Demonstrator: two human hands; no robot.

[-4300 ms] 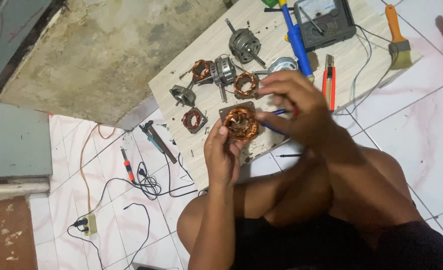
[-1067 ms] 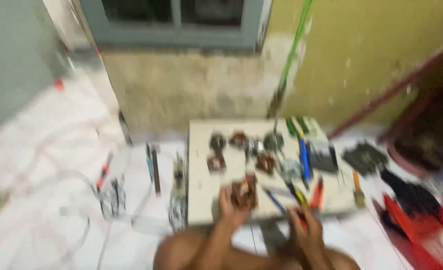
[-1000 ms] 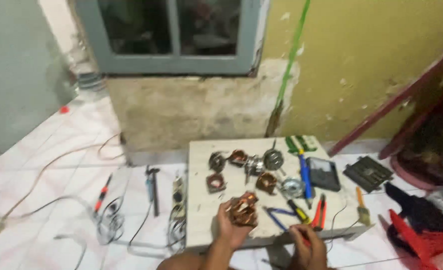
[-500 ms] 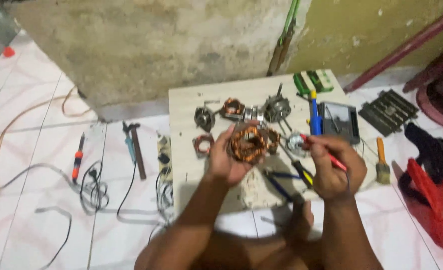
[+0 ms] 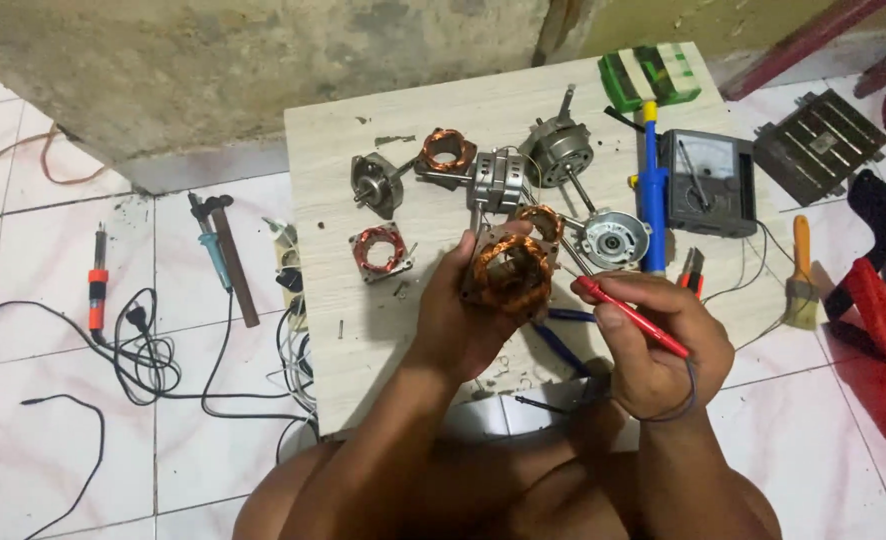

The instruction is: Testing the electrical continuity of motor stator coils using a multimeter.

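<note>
Stator [image 5: 511, 274] in left hand [image 5: 463, 315].

A single head-worn camera is looking steeply down from above the seated person, facing forward toward the rough wall [image 5: 263, 70] at the top of the frame. It is sitting fairly close, taking in the person's arms and knees at the bottom, the pale board [image 5: 383, 330] in the middle and the white tiled floor [image 5: 83, 470] on both sides.
</note>
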